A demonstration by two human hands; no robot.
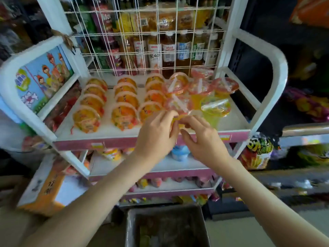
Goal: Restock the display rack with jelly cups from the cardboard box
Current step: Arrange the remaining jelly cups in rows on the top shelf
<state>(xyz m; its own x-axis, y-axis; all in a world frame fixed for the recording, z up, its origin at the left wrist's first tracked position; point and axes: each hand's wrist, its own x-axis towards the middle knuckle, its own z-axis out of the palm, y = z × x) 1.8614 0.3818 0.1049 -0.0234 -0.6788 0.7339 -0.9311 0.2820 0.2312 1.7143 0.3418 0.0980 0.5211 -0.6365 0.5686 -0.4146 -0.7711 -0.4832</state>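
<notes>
Over rack (110, 130), hands (156, 138) (204, 141) pinching glossy jelly cups (195, 93)

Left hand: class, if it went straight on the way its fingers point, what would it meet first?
Most likely the clear-wrapped bundle of jelly cups, whose edge the left hand pinches just ahead of its fingers; depth beyond is unclear.

The wrap (178, 102) I pinch is thin clear film, glossy and crinkled. The cups (124, 114) are shiny see-through plastic with glossy printed lids. My rack (277, 56) looks like smooth white-painted metal, its grid (142, 32) thin coated wire, its shelf (110, 130) matt white. The box (130, 229) is dull cardboard.
</notes>
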